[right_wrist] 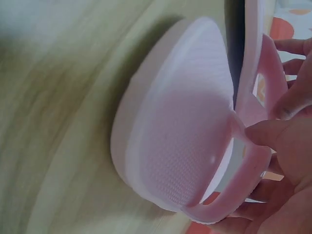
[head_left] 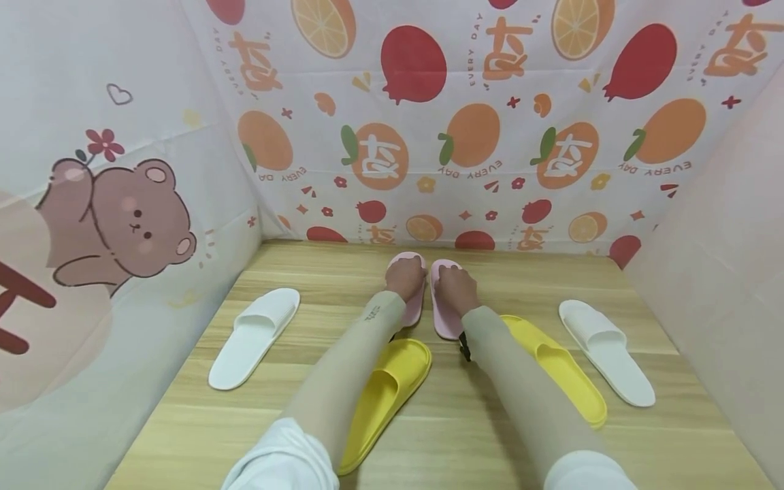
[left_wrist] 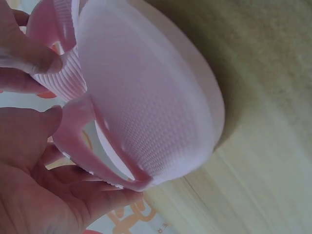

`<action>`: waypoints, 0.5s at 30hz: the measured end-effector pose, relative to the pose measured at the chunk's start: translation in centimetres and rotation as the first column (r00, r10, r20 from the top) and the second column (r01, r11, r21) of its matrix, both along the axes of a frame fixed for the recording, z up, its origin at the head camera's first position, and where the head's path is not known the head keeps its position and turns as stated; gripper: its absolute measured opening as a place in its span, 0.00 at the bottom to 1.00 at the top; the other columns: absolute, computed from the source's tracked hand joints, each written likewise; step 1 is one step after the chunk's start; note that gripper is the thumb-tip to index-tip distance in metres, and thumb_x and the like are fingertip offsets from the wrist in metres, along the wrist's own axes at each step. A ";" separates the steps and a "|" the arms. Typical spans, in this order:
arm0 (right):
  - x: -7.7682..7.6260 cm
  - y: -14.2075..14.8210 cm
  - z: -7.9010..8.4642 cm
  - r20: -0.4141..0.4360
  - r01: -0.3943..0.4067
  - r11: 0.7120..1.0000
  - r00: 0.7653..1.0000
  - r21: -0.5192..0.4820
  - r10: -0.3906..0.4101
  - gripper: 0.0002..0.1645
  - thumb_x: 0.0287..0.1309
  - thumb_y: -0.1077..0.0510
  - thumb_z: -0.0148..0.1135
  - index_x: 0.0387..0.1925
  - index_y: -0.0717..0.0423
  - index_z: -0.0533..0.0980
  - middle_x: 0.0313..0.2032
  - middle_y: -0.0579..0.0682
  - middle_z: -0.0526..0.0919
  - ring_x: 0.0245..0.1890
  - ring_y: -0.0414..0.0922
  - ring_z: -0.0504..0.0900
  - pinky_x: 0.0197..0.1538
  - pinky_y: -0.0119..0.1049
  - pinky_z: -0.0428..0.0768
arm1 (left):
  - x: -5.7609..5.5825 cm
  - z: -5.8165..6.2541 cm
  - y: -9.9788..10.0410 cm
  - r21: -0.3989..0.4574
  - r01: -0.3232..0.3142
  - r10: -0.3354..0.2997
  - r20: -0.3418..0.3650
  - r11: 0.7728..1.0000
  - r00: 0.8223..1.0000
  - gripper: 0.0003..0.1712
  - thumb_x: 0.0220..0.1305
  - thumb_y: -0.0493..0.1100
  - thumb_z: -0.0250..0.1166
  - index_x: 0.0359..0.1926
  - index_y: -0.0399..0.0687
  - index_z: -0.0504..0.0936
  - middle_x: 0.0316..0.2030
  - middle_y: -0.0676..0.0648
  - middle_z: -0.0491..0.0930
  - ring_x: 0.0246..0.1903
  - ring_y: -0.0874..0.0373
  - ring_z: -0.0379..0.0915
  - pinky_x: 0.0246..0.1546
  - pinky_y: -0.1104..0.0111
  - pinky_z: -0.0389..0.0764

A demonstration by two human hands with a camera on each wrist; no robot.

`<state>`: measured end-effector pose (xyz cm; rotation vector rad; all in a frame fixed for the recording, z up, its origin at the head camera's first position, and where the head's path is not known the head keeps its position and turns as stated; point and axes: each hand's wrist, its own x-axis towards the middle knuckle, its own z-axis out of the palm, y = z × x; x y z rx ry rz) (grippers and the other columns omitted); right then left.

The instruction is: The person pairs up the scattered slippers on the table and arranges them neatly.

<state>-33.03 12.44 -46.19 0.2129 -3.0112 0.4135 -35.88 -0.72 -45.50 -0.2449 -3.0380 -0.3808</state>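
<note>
Two pink slippers stand side by side at the back of the wooden floor, toes toward the patterned cloth. My left hand (head_left: pixel 405 278) grips the strap of the left pink slipper (head_left: pixel 415 309). Its thumb lies on the strap's edge, with the fingers curled beneath in the left wrist view. The right pink slipper (head_left: pixel 446 325) has its strap (right_wrist: pixel 248 175) held the same way by my right hand (head_left: pixel 456 289). In the right wrist view its textured footbed (right_wrist: pixel 180 141) shows, heel along the wood. From above, both hands cover most of the straps.
Yellow slippers (head_left: pixel 404 361) (head_left: pixel 572 381) lie under and beside the forearms. White slippers (head_left: pixel 241 354) (head_left: pixel 618 367) lie farther out, one on each side. A fruit-print cloth (head_left: pixel 429 136) stands behind, and a bear-print cloth (head_left: pixel 147 218) on the left.
</note>
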 end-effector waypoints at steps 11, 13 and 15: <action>-2.1 -0.3 -0.5 -0.035 0.027 0.999 0.999 -0.040 -0.029 0.11 0.66 0.53 0.54 0.37 0.57 0.77 0.38 0.59 0.82 0.39 0.58 0.81 0.37 0.55 0.79 | -1.1 -0.6 0.8 0.000 -0.028 0.028 -0.060 1.000 0.998 0.19 0.66 0.55 0.59 0.44 0.44 0.80 0.37 0.39 0.83 0.38 0.43 0.81 0.36 0.53 0.81; -2.4 -0.4 -0.5 -0.052 0.024 0.998 0.998 -0.050 -0.027 0.11 0.66 0.54 0.53 0.35 0.56 0.77 0.36 0.59 0.82 0.38 0.58 0.81 0.36 0.54 0.79 | -1.2 -0.5 1.0 -0.003 -0.035 0.034 -0.055 0.999 0.998 0.19 0.67 0.55 0.58 0.44 0.44 0.80 0.38 0.39 0.83 0.39 0.43 0.80 0.36 0.53 0.81; -2.7 -0.5 -0.6 -0.052 0.027 0.998 0.998 -0.060 -0.030 0.11 0.66 0.54 0.53 0.33 0.56 0.77 0.36 0.59 0.82 0.37 0.57 0.81 0.36 0.53 0.79 | -1.3 -0.3 1.1 -0.002 -0.039 0.039 -0.035 0.999 0.999 0.18 0.67 0.54 0.58 0.43 0.44 0.81 0.39 0.39 0.83 0.40 0.43 0.80 0.37 0.52 0.80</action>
